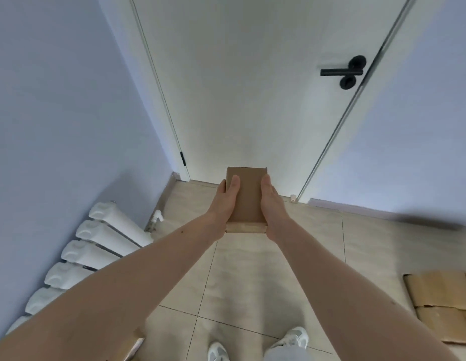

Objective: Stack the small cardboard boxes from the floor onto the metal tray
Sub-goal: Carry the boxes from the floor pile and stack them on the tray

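Above 2 white shoes [258, 346] and the tiled floor [242, 277], the cardboard box [246, 198] is held in the air, its long axis pointing away toward the door [252, 87]. The left hand [225, 204] and right hand [274, 205] clamp its sides, arms outstretched, thumbs on top.

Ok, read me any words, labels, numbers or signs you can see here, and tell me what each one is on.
None can be read.
The small cardboard box held between the left hand and right hand: plain brown, no print showing.
The flattened cardboard on the floor: no print visible.
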The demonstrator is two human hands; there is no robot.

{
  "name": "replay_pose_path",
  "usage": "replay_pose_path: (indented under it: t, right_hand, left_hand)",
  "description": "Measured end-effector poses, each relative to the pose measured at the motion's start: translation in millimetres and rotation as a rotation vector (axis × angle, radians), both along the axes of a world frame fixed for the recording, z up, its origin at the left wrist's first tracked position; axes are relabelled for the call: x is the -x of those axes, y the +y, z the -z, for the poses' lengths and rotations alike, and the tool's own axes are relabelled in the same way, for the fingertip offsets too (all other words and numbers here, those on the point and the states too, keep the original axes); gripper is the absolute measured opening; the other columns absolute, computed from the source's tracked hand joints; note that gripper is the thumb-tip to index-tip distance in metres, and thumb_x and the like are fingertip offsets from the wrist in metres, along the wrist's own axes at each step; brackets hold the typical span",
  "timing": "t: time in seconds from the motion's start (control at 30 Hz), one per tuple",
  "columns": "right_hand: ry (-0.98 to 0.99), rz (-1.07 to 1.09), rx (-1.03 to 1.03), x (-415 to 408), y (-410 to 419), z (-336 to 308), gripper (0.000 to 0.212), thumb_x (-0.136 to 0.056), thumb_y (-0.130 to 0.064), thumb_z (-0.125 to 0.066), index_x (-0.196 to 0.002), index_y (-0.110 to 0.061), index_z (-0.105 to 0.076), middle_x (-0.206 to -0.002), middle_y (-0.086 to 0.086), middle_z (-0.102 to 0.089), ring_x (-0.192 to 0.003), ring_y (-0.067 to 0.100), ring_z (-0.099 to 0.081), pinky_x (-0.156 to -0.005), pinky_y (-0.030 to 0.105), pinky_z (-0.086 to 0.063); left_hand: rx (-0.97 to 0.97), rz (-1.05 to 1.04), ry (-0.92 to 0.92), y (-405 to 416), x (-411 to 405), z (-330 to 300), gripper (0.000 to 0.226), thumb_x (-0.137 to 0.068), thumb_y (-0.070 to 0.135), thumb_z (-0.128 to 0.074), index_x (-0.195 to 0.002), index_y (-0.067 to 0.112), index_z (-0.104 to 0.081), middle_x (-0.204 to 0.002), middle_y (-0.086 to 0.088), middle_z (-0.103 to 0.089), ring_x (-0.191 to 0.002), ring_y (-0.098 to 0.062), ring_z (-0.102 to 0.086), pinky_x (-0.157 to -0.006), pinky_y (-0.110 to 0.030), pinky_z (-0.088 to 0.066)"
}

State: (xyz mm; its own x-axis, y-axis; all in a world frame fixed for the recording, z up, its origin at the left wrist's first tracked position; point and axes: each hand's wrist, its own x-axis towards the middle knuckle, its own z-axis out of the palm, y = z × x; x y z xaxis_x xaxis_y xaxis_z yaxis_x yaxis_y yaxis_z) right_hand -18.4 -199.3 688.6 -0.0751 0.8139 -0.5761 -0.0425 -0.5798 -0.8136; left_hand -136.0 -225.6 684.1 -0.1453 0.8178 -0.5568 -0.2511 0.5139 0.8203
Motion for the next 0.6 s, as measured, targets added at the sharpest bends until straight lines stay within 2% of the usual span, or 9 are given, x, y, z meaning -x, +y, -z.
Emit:
replay_pose_path:
  t: [0.1,0.2,0.27,0.33,0.47,0.6]
  right_hand:
    - [-0.018,0.076,-0.007,-47,-15,-14,0.046,-0.099,-0.067,-0.036,-0.123,-0.037,-0.06,-0.12,-0.003,-0.065,-0.111,0.023,-0.065,-0.1,0.046,-0.054]
    - [-0.023,0.156,0.012,-106,-27,-20,0.055,-0.097,-0.07,-0.037,-0.136,-0.035,-0.056,-0.122,-0.001,-0.066,-0.109,0.024,-0.066,-0.099,0.047,-0.054]
    - [-0.019,0.228,0.02,-159,-33,-22,0.055,-0.097,-0.07,-0.038,-0.135,-0.036,-0.055,-0.122,-0.002,-0.067,-0.108,0.024,-0.067,-0.099,0.047,-0.054]
    - [-0.034,0.266,0.009,-201,-37,-27,0.053,-0.097,-0.07,-0.038,-0.134,-0.036,-0.056,-0.121,-0.002,-0.066,-0.108,0.025,-0.067,-0.099,0.048,-0.054]
    - [-0.098,0.364,-0.011,-311,-48,-37,0.05,-0.098,-0.069,-0.036,-0.131,-0.037,-0.056,-0.122,0.0,-0.066,-0.108,0.026,-0.066,-0.1,0.048,-0.053]
    - [-0.136,0.452,0.003,-420,-65,-40,0.049,-0.098,-0.07,-0.034,-0.126,-0.036,-0.056,-0.119,-0.001,-0.066,-0.106,0.024,-0.065,-0.099,0.046,-0.053]
  left_hand:
    - [0.002,0.067,-0.001,-3,-43,-10,0.079,-0.071,0.079,-0.056,-0.139,0.038,-0.048,-0.126,0.005,-0.067,-0.111,-0.022,-0.068,-0.1,-0.048,-0.054]
    - [0.007,0.181,-0.005,-4,-102,-11,0.074,-0.076,0.078,-0.055,-0.138,0.038,-0.05,-0.126,0.004,-0.068,-0.111,-0.022,-0.069,-0.098,-0.05,-0.055]
    - [0.006,0.259,-0.013,-1,-155,-15,0.057,-0.088,0.073,-0.051,-0.133,0.038,-0.052,-0.124,0.002,-0.069,-0.109,-0.023,-0.069,-0.096,-0.052,-0.055]
    - [0.019,0.296,-0.03,3,-197,-17,0.05,-0.093,0.069,-0.048,-0.132,0.037,-0.051,-0.123,0.002,-0.068,-0.109,-0.024,-0.069,-0.096,-0.053,-0.056]
    - [0.035,0.405,-0.059,7,-310,-21,0.068,-0.078,0.079,-0.053,-0.134,0.041,-0.051,-0.126,0.002,-0.068,-0.109,-0.025,-0.069,-0.094,-0.056,-0.056]
    - [0.055,0.482,-0.08,0,-423,-22,0.052,-0.091,0.072,-0.048,-0.132,0.041,-0.052,-0.123,0.003,-0.068,-0.109,-0.026,-0.069,-0.095,-0.056,-0.055]
